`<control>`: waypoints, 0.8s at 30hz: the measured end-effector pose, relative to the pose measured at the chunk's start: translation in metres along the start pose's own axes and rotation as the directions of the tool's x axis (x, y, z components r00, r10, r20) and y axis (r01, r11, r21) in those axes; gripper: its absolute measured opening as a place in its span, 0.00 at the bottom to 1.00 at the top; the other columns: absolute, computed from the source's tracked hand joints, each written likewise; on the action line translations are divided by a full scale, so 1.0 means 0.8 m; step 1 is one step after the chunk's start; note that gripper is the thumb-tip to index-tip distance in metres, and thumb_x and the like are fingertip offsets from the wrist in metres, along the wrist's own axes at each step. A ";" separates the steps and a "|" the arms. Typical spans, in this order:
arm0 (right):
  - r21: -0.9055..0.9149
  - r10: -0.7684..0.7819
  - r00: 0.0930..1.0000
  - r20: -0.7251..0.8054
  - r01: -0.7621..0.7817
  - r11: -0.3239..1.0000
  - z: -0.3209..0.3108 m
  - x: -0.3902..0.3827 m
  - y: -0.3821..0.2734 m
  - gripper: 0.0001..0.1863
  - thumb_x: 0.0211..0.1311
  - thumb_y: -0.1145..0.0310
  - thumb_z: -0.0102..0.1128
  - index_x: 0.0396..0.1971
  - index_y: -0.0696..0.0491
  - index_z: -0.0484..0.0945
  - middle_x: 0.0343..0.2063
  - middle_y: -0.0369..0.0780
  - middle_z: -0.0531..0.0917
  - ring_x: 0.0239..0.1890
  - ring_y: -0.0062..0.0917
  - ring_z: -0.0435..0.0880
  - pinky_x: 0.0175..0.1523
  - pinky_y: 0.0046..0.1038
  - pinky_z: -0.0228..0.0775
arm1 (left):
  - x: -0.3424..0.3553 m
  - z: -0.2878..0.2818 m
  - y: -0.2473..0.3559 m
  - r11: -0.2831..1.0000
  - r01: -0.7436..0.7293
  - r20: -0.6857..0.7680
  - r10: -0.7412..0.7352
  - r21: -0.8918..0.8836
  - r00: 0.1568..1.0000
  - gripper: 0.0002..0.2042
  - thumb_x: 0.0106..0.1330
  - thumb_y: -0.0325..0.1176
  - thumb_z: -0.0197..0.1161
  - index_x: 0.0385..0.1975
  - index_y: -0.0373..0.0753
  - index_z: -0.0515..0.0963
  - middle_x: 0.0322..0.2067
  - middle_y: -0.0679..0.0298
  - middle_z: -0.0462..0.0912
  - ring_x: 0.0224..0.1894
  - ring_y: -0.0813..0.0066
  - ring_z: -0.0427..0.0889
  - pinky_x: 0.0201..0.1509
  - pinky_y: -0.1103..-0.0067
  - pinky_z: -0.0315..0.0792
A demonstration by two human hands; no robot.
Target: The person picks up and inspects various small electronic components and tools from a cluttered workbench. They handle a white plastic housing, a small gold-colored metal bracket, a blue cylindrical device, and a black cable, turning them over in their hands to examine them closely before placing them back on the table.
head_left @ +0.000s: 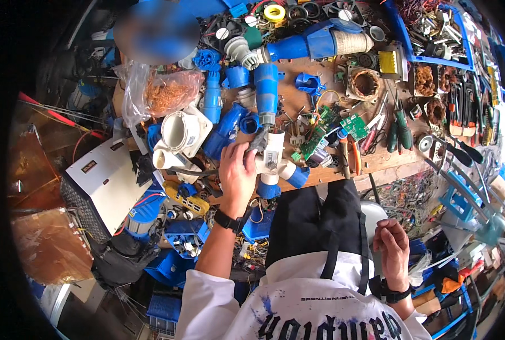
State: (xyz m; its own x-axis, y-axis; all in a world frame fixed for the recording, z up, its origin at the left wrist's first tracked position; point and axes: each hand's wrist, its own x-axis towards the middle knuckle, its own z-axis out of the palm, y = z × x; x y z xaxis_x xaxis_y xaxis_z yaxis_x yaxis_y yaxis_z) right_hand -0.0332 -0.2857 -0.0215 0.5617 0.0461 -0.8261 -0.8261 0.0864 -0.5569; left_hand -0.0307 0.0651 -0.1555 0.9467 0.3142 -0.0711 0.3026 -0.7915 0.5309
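Observation:
My left hand is closed around the left side of a white multi-way socket splitter at the bench's front edge. A dark grey, wrapped-looking piece lies at its fingertips; what it is I cannot make out. Blue caps cover the splitter's lower outlets. Just above the splitter stands a long blue connector, its metal end toward it. To the right of my lap, well off the bench, my right hand is raised with curled fingers and nothing visible in them.
Green circuit boards and pliers lie right of the splitter, with screwdrivers beyond. A white flanged socket and a bag of copper wire crowd the left. A large blue plug lies across the back. Blue bins stand below the bench.

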 end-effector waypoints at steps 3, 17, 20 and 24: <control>0.005 0.007 1.000 0.003 -0.007 1.000 -0.001 0.000 0.002 0.09 0.68 0.68 0.55 0.42 0.58 0.75 0.27 0.33 0.75 0.27 0.14 0.71 0.33 0.17 0.64 | -0.002 -0.021 0.007 0.994 -0.017 -0.092 0.008 -0.103 0.996 0.06 0.62 0.26 0.61 0.36 0.31 0.77 0.32 0.54 0.77 0.36 0.53 0.76 0.43 0.65 0.70; -0.065 -0.087 0.994 0.066 0.092 0.994 0.011 -0.007 -0.024 0.08 0.69 0.70 0.54 0.42 0.58 0.75 0.25 0.32 0.75 0.25 0.15 0.71 0.32 0.17 0.62 | -0.039 -0.122 0.018 0.904 0.086 -0.218 -0.192 -0.419 0.957 0.06 0.67 0.22 0.59 0.40 0.27 0.73 0.37 0.59 0.77 0.38 0.73 0.74 0.44 0.80 0.69; -0.068 -0.104 0.979 0.173 0.117 0.991 0.030 -0.010 -0.040 0.08 0.69 0.71 0.54 0.44 0.58 0.75 0.26 0.32 0.74 0.27 0.13 0.70 0.32 0.17 0.63 | -0.045 -0.164 0.041 0.934 -0.005 -0.283 -0.103 -0.358 0.954 0.08 0.68 0.24 0.58 0.41 0.25 0.73 0.39 0.56 0.77 0.38 0.71 0.75 0.41 0.79 0.70; -0.054 -0.072 0.931 0.357 0.097 0.994 0.058 -0.022 -0.063 0.10 0.70 0.68 0.52 0.45 0.57 0.76 0.28 0.32 0.76 0.28 0.13 0.71 0.35 0.17 0.65 | -0.062 -0.230 0.081 0.965 -0.037 -0.247 -0.029 -0.260 0.969 0.06 0.65 0.24 0.59 0.37 0.28 0.75 0.33 0.55 0.76 0.31 0.65 0.74 0.33 0.75 0.67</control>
State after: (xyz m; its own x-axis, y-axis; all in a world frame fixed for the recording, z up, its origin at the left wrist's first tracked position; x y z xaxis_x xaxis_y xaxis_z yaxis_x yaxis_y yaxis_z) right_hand 0.0006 -0.2447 0.0250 0.5987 0.3918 -0.6986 -0.7688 0.0363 -0.6385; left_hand -0.0782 0.0950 0.0376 0.8807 0.4571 0.1245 0.2278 -0.6390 0.7347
